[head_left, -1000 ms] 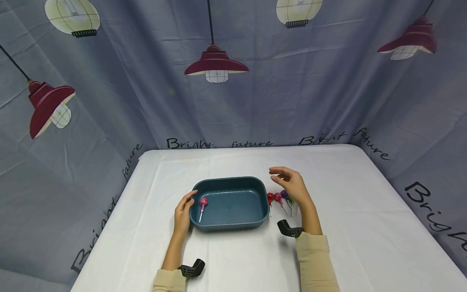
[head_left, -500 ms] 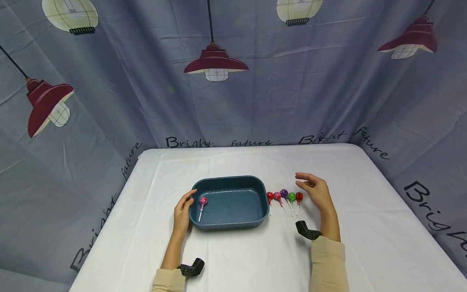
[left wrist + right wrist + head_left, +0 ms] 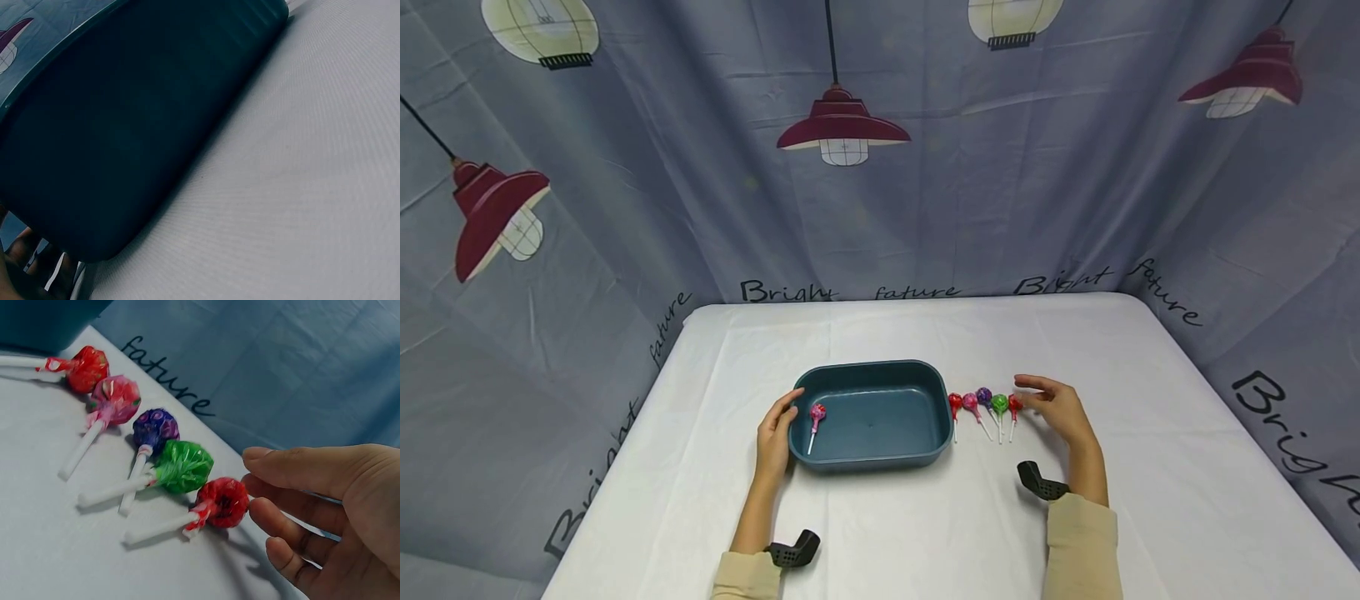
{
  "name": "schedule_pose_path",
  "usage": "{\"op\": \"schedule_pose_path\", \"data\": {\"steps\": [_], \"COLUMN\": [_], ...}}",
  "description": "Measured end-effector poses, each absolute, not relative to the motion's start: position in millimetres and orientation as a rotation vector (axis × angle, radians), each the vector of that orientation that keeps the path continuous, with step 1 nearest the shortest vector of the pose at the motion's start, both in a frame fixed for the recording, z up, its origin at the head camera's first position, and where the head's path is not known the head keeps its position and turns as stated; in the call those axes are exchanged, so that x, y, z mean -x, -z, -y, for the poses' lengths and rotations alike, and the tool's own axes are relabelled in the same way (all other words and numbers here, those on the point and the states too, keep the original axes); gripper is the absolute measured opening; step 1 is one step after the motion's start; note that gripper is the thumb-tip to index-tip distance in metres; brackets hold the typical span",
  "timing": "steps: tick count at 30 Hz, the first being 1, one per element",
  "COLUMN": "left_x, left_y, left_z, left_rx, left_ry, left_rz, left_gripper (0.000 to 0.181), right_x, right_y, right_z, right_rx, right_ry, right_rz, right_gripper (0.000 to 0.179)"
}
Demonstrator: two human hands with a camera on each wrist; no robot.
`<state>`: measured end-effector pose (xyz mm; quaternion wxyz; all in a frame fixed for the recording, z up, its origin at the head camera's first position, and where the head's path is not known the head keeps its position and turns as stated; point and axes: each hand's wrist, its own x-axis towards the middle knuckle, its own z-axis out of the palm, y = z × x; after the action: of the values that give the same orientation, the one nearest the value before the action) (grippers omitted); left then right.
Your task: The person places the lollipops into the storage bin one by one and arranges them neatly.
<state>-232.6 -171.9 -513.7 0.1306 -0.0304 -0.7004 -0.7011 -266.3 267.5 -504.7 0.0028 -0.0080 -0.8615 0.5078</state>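
A dark teal plastic tray [image 3: 872, 460] stands on the table with one pink lollipop [image 3: 817, 412] lying at its left end. My left hand [image 3: 773, 442] holds the tray's left end, fingertips at the rim; in the left wrist view the tray wall hides part of the fingers [image 3: 24, 247]. To the right of the tray lie a red lollipop [image 3: 87, 370], a pink one [image 3: 115, 400], a purple one [image 3: 155, 428], a green one [image 3: 184, 466] and another red lollipop [image 3: 222, 502]. My right hand [image 3: 1060, 412] is beside this last one, fingers spread around its far side, not gripping it.
A white cloth covers the table [image 3: 925, 533]. Behind it hangs a grey-blue curtain [image 3: 880, 225] printed with lamps and lettering. Each wrist wears a black camera mount [image 3: 1041, 482]. The lollipop sticks point towards the table's front.
My right hand has moved right from above the lollipops, uncovering the green and rightmost red ones, then come down beside that red lollipop. The left hand and tray have stayed put.
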Motion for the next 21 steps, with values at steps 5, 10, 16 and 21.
{"op": "schedule_pose_path", "data": {"steps": [5,10,16,21], "left_x": [242.7,246.3,245.7,243.0], "left_y": [533.0,543.4,543.0,533.4], "left_z": [176.8,177.8,177.1,176.0], "left_rx": [0.094,0.096,0.095,0.086], "left_ry": [2.059,2.028,2.006,2.032], "left_rz": [2.0,1.991,1.995,2.005], "left_gripper": [0.031,0.03,0.03,0.03], "right_x": [265.6,266.1,266.9,267.9], "right_y": [512.0,519.3,522.2,522.6], "right_z": [-269.1,-270.5,-269.0,-266.7], "right_rx": [0.03,0.042,0.001,-0.002], "right_ry": [-1.627,-1.592,-1.515,-1.469], "right_rz": [2.711,2.717,2.75,2.773], "right_gripper": [0.049,0.049,0.046,0.043]}}
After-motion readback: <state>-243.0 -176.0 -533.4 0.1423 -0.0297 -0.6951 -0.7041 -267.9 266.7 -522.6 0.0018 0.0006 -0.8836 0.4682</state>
